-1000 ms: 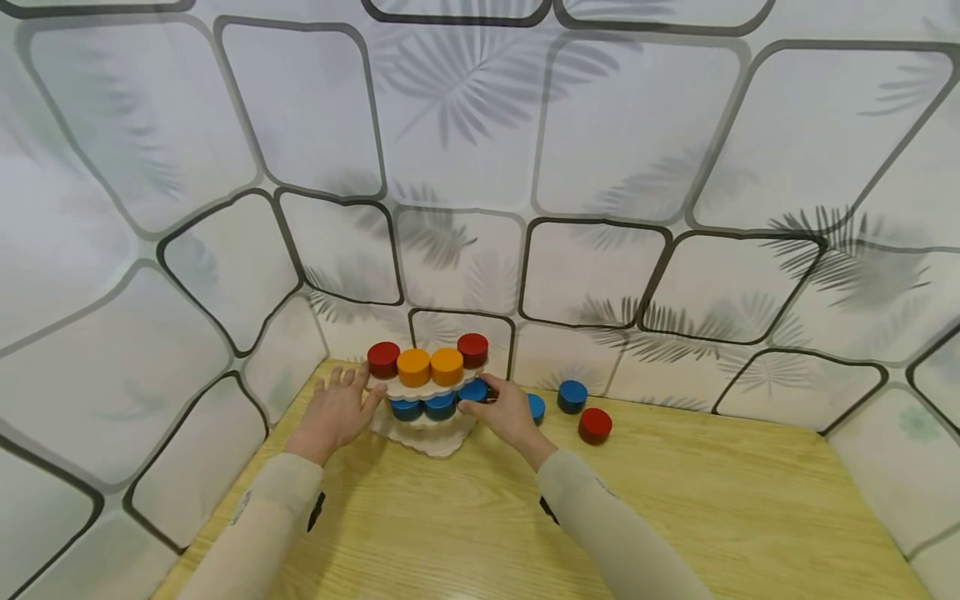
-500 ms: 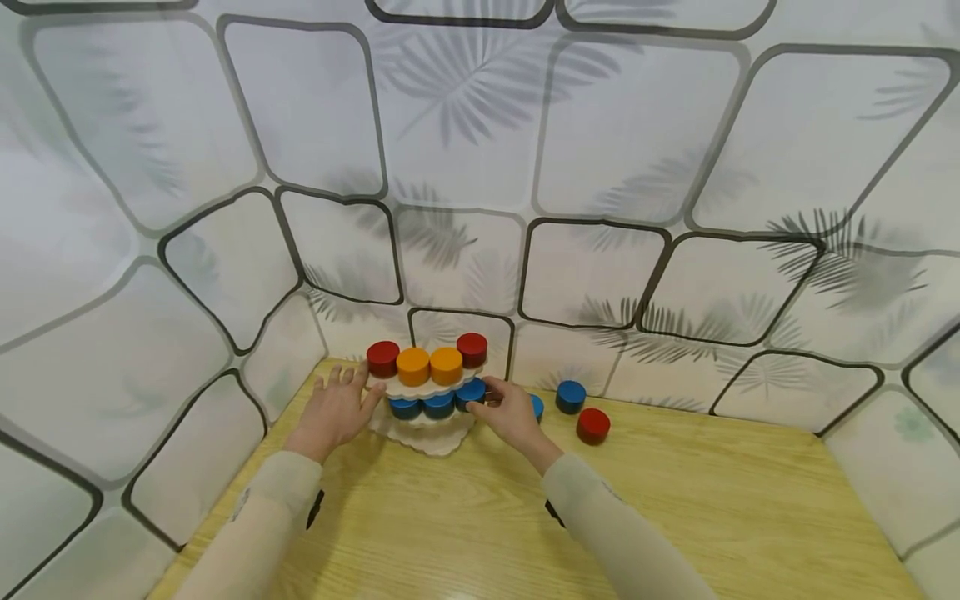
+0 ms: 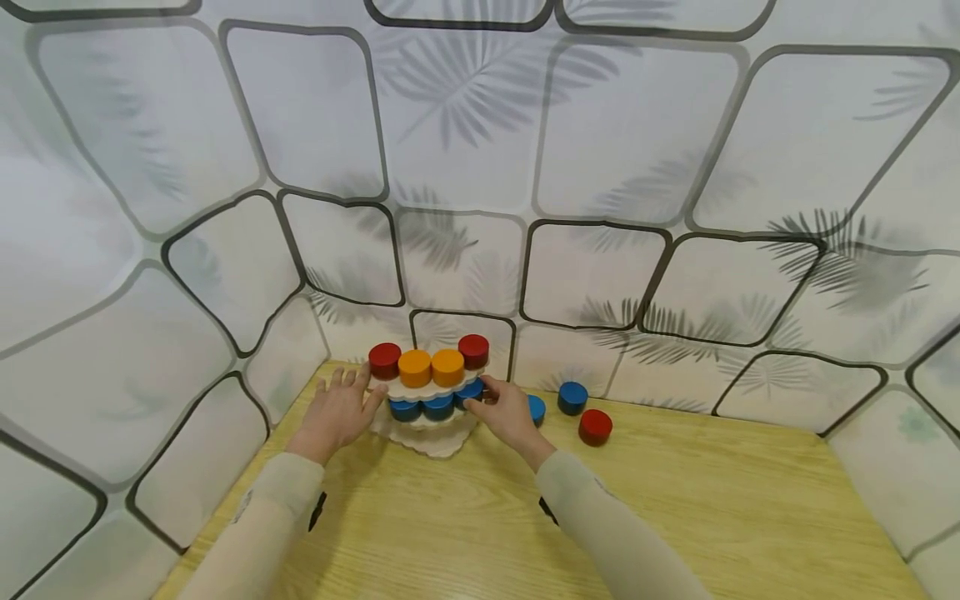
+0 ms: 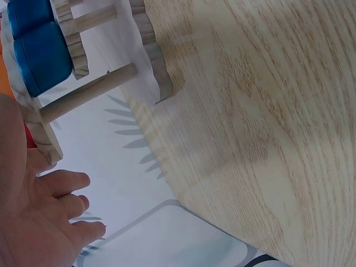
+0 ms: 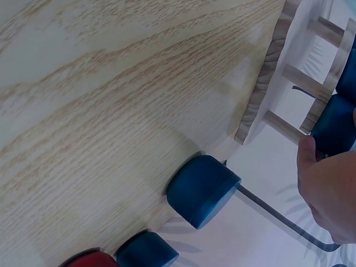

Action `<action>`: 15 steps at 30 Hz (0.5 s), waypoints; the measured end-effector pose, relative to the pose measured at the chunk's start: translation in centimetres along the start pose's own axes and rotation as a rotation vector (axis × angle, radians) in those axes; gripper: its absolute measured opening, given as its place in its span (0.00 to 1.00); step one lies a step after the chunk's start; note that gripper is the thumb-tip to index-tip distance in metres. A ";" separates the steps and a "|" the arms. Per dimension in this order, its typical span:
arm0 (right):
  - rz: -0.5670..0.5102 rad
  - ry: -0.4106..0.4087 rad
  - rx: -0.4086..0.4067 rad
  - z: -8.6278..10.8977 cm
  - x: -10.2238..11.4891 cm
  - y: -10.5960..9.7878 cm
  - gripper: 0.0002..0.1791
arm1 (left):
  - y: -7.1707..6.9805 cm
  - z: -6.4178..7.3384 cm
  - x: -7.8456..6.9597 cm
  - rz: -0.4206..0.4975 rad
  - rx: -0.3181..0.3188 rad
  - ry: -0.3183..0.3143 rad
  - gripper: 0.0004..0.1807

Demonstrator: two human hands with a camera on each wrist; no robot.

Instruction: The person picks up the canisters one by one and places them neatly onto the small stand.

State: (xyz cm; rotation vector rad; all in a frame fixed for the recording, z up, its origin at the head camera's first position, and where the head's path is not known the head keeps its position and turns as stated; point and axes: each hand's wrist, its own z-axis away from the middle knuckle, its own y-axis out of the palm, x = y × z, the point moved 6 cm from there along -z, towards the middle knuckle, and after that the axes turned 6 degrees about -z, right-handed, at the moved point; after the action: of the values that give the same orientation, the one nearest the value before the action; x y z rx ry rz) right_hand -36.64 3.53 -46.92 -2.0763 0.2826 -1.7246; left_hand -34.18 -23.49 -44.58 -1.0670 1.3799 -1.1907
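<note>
A wooden stand (image 3: pixel 433 442) with scalloped tiers sits in the corner. Its top tier bears two red round tins (image 3: pixel 473 352) and two orange round tins (image 3: pixel 415 368). Several blue round tins line the tier below. My right hand (image 3: pixel 512 414) pinches the blue tin (image 5: pixel 336 125) at that row's right end, thumb in front; its far fingers are mostly hidden. At the stand's left end, my left hand (image 3: pixel 336 414) touches the top tier with thumb and forefinger, the other fingers spread. In the left wrist view, bare dowels (image 4: pixel 92 92) join the tiers.
Right of the stand, two blue tins (image 3: pixel 572 397) and a red tin (image 3: pixel 596 427) are on the wooden table (image 3: pixel 480 533). One blue tin is partly behind my right hand. Patterned walls (image 3: pixel 465 267) close off the back and left side.
My right hand, with the blue tin, shifts slightly at the tier's right end, the tin turning a little further under the top tier. The left hand stays in place.
</note>
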 end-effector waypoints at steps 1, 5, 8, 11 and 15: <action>0.000 -0.001 -0.002 -0.1 0.0 0.0 0.34 | 0.0 0.0 0.0 0.001 0.001 0.000 0.40; -0.002 -0.007 -0.010 -0.2 -0.1 0.2 0.33 | 0.0 -0.1 0.0 -0.003 -0.002 -0.001 0.40; -0.012 -0.013 -0.012 -0.1 -0.3 0.2 0.32 | 0.0 0.0 0.0 -0.008 -0.009 0.000 0.40; -0.032 -0.014 -0.011 0.1 -0.5 0.2 0.31 | 0.0 0.1 0.0 -0.007 -0.010 0.000 0.40; -0.030 -0.021 -0.011 0.2 -0.6 0.1 0.30 | 0.0 0.1 0.1 -0.006 -0.008 0.000 0.41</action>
State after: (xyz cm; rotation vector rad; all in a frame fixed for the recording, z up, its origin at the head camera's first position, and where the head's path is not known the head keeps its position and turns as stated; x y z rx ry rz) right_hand -36.57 3.69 -47.56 -2.1160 0.2560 -1.7209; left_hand -34.08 -23.57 -44.61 -1.0776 1.3836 -1.1904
